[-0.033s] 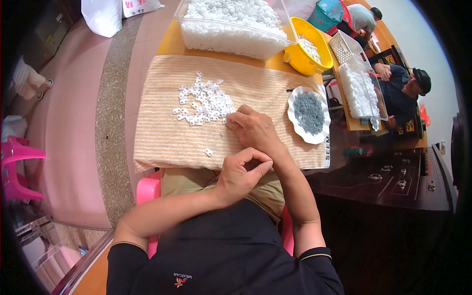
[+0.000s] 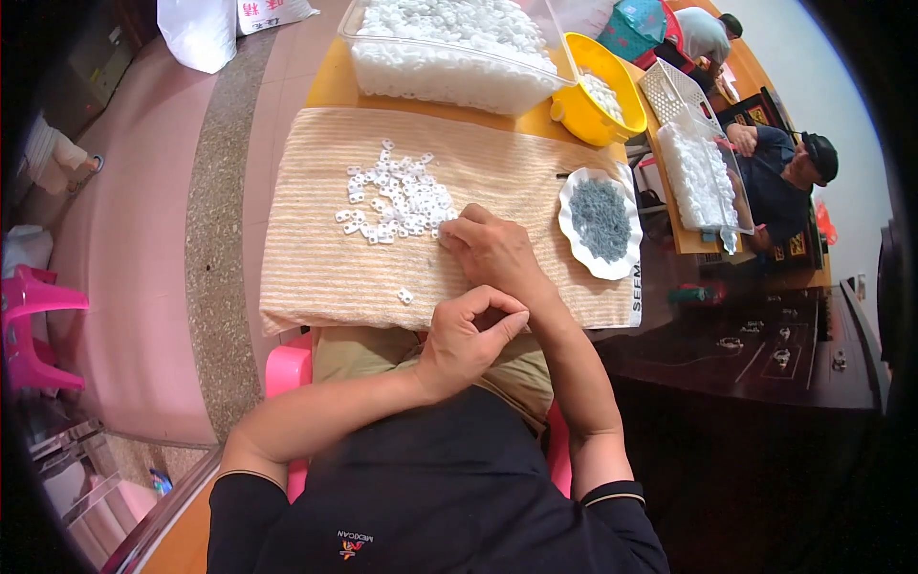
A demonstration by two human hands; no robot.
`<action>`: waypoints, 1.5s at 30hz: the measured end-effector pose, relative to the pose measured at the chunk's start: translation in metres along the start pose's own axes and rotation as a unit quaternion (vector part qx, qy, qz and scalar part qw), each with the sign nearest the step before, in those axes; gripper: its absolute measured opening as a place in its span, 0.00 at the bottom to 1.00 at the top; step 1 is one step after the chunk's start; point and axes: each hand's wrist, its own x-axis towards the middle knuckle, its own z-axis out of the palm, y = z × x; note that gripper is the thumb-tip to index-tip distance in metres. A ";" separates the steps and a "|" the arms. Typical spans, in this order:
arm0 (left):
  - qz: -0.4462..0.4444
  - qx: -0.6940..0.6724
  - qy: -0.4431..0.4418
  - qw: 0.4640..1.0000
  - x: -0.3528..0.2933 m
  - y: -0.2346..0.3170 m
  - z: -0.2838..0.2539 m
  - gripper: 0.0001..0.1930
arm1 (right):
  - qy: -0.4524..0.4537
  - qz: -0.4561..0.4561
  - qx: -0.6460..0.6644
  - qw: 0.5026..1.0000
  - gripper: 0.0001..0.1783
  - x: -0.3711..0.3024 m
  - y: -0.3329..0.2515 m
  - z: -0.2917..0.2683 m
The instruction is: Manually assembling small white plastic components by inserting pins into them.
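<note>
Small white plastic pieces with holes (image 2: 397, 196) lie in a loose heap on a striped beige towel (image 2: 316, 258). At the heap's right edge, my right hand (image 2: 495, 251) rests with curled fingers, its fingertips touching the nearest pieces; whatever they pinch is hidden. My left hand (image 2: 469, 340) is beside my right wrist, thumb and forefinger pressed together in a ring. Anything between those tips is too small to make out. One separate white piece (image 2: 405, 297) sits near the towel's front edge. To the right, a scalloped white dish (image 2: 566, 225) holds many small grey-blue parts (image 2: 602, 220).
Behind the towel stand a clear bin (image 2: 459, 81) full of white pieces and a yellow bowl (image 2: 574, 105). Another filled clear bin (image 2: 703, 177) is on the right, beside a seated person (image 2: 779, 182). A pink stool (image 2: 38, 325) is at far left.
</note>
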 end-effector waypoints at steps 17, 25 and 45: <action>-0.053 -0.188 0.129 0.972 0.032 0.000 -0.023 0.10 | -0.006 0.140 0.382 0.914 0.07 -0.044 0.015 -0.032; -0.104 -0.206 0.054 0.971 0.033 0.001 -0.028 0.08 | -0.024 0.153 0.461 0.874 0.09 -0.055 0.019 -0.034; -0.138 -0.250 -0.002 0.958 0.037 0.000 -0.030 0.07 | 0.029 0.144 0.575 0.805 0.07 -0.062 0.021 -0.026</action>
